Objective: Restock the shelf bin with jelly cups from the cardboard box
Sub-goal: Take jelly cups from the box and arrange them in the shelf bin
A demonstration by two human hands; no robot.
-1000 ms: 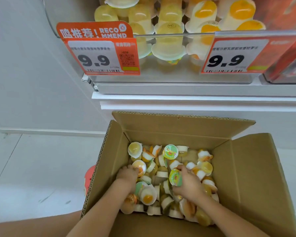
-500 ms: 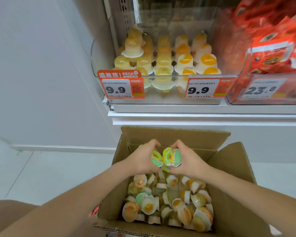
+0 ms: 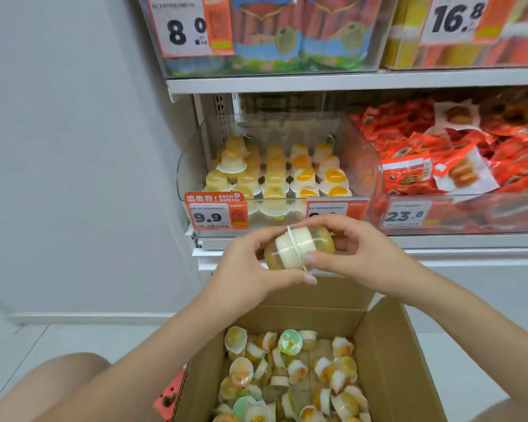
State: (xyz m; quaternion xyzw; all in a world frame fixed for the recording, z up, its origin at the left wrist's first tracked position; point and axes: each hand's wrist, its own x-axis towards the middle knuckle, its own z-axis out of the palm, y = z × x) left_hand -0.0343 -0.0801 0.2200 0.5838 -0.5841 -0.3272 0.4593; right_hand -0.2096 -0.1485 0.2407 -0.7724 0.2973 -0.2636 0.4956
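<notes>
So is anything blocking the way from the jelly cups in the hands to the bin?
Only the bin's clear front wall with its price tags. Both hands hold the cups below that rim, so they must go up over it. The top looks open.

both forearms reach forward and meet above the cardboard box (image 3: 387,354). the left hand (image 3: 250,266) and right hand (image 3: 360,254) face each other, fingers curled, gripping two jelly cups (image 3: 299,246) pressed together between them, thumbs nearest the camera.
</notes>
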